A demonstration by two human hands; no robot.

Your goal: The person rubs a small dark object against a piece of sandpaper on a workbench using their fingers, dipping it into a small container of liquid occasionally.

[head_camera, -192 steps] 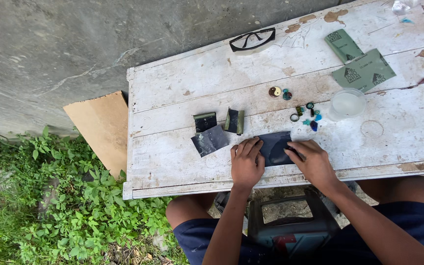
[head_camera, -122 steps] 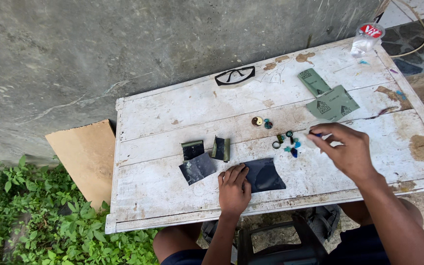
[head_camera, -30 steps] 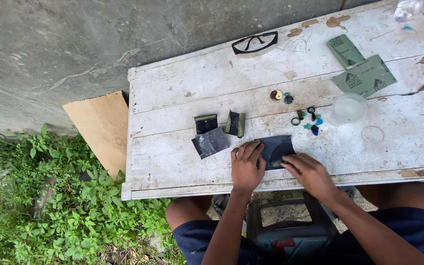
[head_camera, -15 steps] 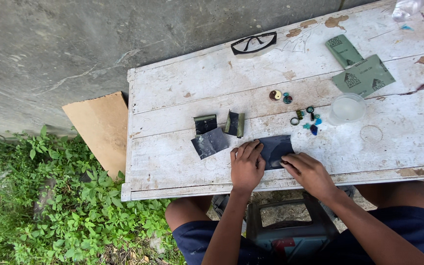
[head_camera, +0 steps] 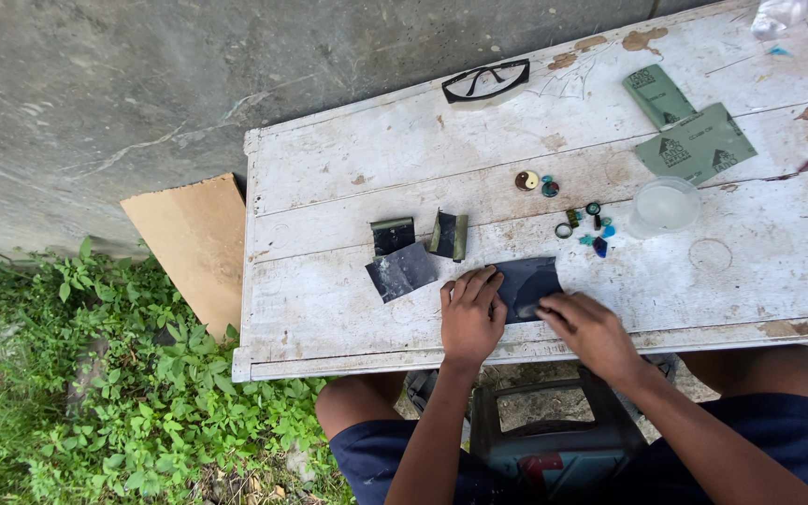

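A dark sheet of sandpaper lies flat near the front edge of the white wooden table. The left hand presses on its left edge, palm down, fingers spread. The right hand rests on its right part with fingers curled; whether they pinch something I cannot tell. Left of the sheet lie three more dark pieces; beyond it, small coloured stones, a clear cup, two green sandpaper sheets and safety glasses.

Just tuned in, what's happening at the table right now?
A seated person presses the left hand flat on a dark abrasive sheet at the near edge of the white wooden table. The right hand rests fingertips on the sheet's near corner. Small coloured stones and a clear cup sit beyond.
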